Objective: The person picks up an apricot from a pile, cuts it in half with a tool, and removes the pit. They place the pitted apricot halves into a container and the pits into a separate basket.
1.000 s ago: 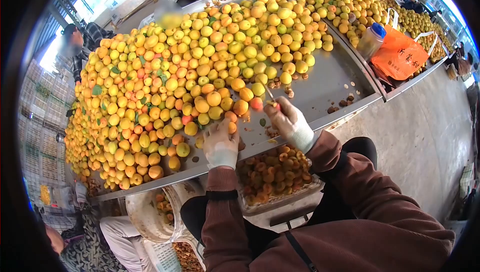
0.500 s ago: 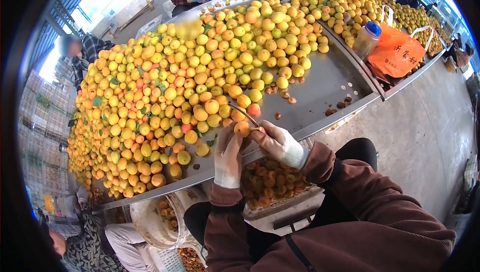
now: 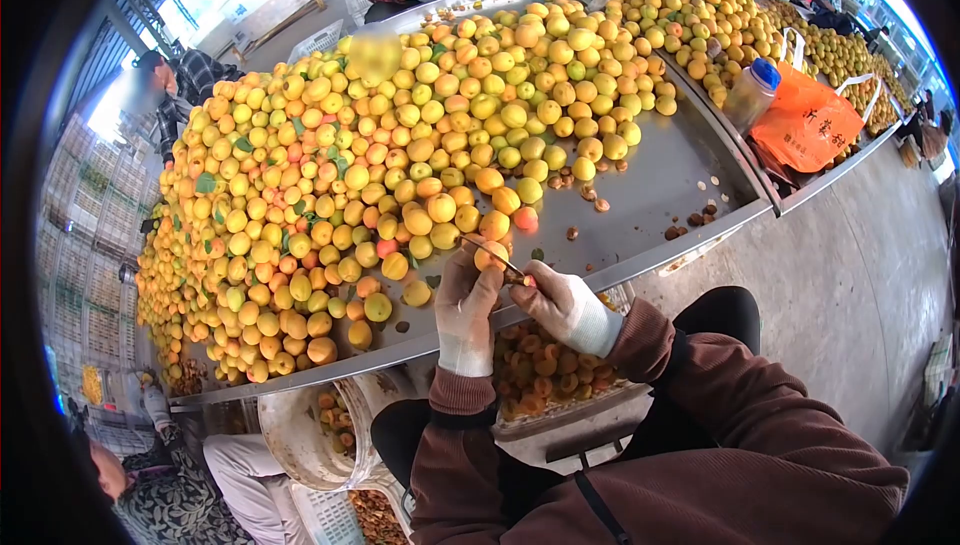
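Observation:
Both of my hands wear whitish work gloves and meet over the near edge of the metal table. My left hand (image 3: 467,307) is closed around an orange-yellow apricot (image 3: 492,257), held up between thumb and fingers. Gripped in my right hand (image 3: 567,307) is a small knife (image 3: 512,269), its thin blade lying across the apricot. The fingers hide most of the knife's handle. Just beyond my hands spreads a large heap of apricots (image 3: 350,175), with a few green leaves among them.
Below the table edge stands a crate of cut apricots (image 3: 550,370), beside a white bucket (image 3: 305,435). An orange bag (image 3: 808,125) and a blue-lidded bottle (image 3: 750,95) stand at the right. Loose pits (image 3: 690,220) lie on the metal table (image 3: 650,175). Other people sit around it.
The knife blade, earlier pointing up behind the apricot, now lies lower, across the fruit. The whole view has shifted slightly, moving much of the table scene rightward.

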### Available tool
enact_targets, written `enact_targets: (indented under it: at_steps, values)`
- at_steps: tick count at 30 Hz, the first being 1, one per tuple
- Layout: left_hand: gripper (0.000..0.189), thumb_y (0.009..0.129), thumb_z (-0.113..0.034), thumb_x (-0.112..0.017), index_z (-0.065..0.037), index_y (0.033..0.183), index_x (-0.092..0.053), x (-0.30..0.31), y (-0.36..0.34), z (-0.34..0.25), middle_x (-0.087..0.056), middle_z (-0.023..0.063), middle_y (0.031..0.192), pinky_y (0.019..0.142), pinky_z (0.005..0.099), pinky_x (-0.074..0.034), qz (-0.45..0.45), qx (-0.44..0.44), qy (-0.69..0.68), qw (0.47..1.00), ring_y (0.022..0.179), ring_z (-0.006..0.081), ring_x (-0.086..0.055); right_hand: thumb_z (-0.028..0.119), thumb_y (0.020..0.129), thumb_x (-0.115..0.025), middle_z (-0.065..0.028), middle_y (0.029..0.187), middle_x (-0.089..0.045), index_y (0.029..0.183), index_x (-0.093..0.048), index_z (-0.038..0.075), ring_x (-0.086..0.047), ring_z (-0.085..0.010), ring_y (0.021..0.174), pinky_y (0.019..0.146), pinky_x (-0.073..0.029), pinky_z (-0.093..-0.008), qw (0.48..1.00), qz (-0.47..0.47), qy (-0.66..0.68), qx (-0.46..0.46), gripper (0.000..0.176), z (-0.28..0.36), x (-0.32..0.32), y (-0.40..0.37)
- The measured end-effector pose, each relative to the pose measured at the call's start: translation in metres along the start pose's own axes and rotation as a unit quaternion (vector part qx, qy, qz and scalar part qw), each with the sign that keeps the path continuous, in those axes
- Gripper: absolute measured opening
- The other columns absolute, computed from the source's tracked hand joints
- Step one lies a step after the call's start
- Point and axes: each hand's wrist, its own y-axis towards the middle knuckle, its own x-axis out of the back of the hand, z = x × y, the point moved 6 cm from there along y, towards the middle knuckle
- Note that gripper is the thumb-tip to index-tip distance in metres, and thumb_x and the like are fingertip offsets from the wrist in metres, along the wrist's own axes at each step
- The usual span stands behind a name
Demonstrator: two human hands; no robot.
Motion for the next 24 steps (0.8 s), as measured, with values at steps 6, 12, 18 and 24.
enact_targets:
  at_steps: [6,12,18,24]
  values:
    - [0.028,0.09,-0.006,-0.068,-0.002,0.116,-0.058,0.002,-0.004,-0.009,-0.062,0.0017,0.101,0.079,0.0237,-0.049,0.017,-0.073,0.097,0.992,0.09,0.0086,-0.058,0.019,0.097,-0.054,-0.0224,0.072,-0.056,0.099,-0.051,0.004,-0.059,-0.0438,0.07,0.059,-0.047,-0.0416,0.997,-0.044,-0.059,0.027,0.016,-0.013,-0.006,-0.005]
    - [0.03,0.089,0.001,-0.064,0.002,0.118,-0.057,-0.003,-0.004,-0.007,-0.062,0.0053,0.104,0.081,0.0253,-0.053,-0.007,-0.119,0.119,0.986,0.092,0.0112,-0.061,0.021,0.095,-0.056,-0.0214,0.079,-0.061,0.105,-0.049,0.006,-0.063,-0.0439,0.079,0.062,-0.05,-0.0453,0.996,-0.027,-0.081,0.004,0.02,-0.016,-0.007,-0.005]
    - [0.028,0.095,-0.022,-0.064,0.0,0.111,-0.058,-0.016,-0.005,-0.01,-0.064,0.0047,0.091,0.063,0.0253,-0.055,-0.043,-0.058,0.078,0.994,0.073,0.013,-0.065,0.027,0.095,-0.056,-0.0218,0.086,-0.064,0.115,-0.045,0.005,-0.064,-0.043,0.083,0.068,-0.051,-0.0463,0.996,-0.007,-0.086,-0.031,0.031,-0.016,-0.008,0.0]
    - [0.029,0.099,-0.027,-0.058,-0.002,0.111,-0.059,-0.02,-0.009,-0.01,-0.063,0.0016,0.088,0.063,0.0228,-0.052,-0.024,-0.057,0.125,0.99,0.072,0.0098,-0.061,0.025,0.094,-0.055,-0.0231,0.09,-0.065,0.128,-0.043,0.006,-0.064,-0.0426,0.084,0.068,-0.052,-0.046,0.993,0.002,-0.117,-0.016,0.04,-0.009,-0.004,-0.002]
